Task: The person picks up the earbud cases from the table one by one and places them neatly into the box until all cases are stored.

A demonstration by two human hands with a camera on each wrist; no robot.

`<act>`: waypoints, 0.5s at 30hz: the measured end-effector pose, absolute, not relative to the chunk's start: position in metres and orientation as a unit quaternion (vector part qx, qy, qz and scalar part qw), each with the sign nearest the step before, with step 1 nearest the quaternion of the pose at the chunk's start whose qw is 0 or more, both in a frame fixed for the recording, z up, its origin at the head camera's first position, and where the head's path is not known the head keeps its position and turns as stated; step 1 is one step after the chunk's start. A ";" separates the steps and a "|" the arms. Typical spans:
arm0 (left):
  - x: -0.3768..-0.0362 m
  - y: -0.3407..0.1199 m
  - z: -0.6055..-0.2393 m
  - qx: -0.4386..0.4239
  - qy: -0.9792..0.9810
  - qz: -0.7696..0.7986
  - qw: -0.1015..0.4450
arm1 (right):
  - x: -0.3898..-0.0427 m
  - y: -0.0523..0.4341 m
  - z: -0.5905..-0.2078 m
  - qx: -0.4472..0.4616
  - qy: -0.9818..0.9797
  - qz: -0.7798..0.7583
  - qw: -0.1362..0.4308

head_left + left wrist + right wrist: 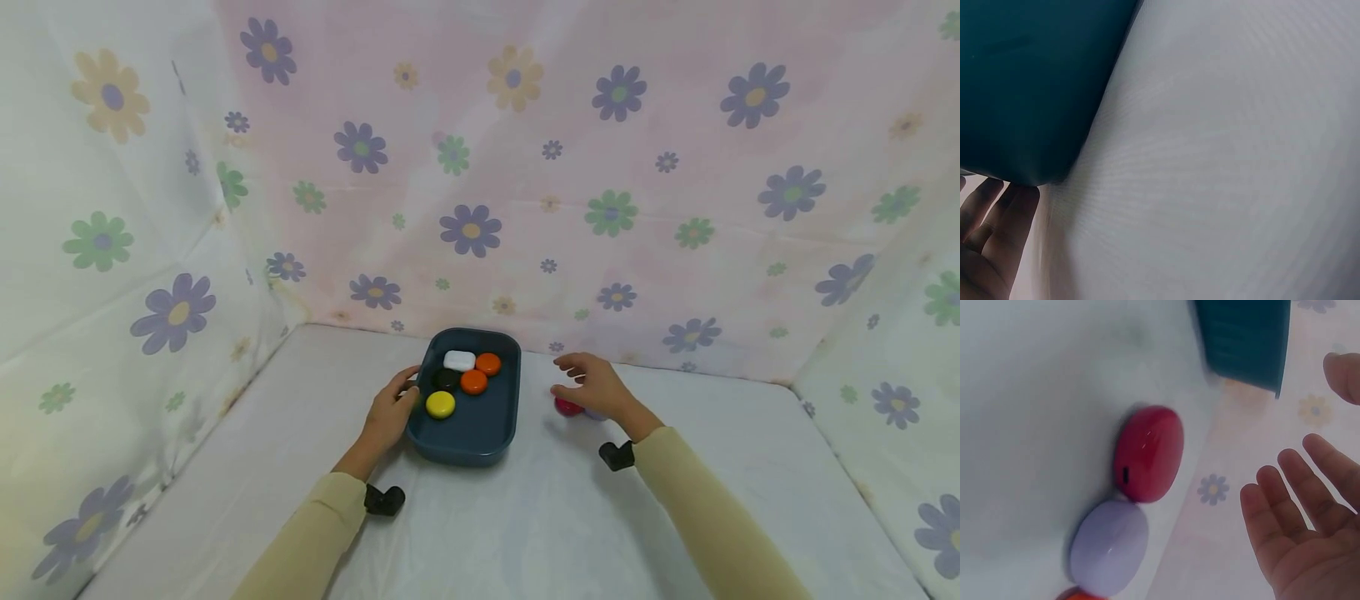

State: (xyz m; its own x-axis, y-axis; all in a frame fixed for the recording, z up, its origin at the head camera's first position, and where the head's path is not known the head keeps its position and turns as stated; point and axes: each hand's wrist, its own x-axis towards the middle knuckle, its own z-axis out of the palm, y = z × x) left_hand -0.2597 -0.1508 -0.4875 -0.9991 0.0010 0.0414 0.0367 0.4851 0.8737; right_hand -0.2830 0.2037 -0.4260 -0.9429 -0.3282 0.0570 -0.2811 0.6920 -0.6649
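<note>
A dark teal tray (471,433) stands before the backdrop. Inside it lie a yellow round piece (440,405), a black one (446,380), a white one (459,360) and two orange ones (488,364). My left hand (388,417) is at the tray's left side; in the left wrist view its straight fingers (1013,228) touch the wall near the rim. Right of the tray, my right hand (596,387) hovers with fingers spread, holding nothing. Below it are a glossy red oval case (1149,454) with a small dark slot and a lilac one (1110,547) next to it.
An orange-red edge of another piece (1082,595) shows beside the lilac case in the right wrist view. The white cloth table (300,433) meets flowered fabric walls (480,167) at the back and both sides.
</note>
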 end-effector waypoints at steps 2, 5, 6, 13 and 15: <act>-0.260 -0.151 -0.487 -0.011 -0.861 -0.508 0.016 | -0.284 0.199 -0.425 -0.174 0.917 -0.358 0.033; -0.259 -0.151 -0.487 -0.011 -0.861 -0.509 0.016 | -0.284 0.191 -0.421 -0.185 0.912 -0.366 0.028; -0.260 -0.151 -0.486 -0.012 -0.861 -0.508 0.016 | -0.284 0.189 -0.420 -0.187 0.910 -0.369 0.027; -0.259 -0.151 -0.486 -0.009 -0.860 -0.510 0.016 | -0.281 0.169 -0.412 -0.196 0.904 -0.378 0.041; -0.259 -0.151 -0.486 -0.008 -0.859 -0.512 0.015 | -0.279 0.163 -0.410 -0.203 0.904 -0.374 0.046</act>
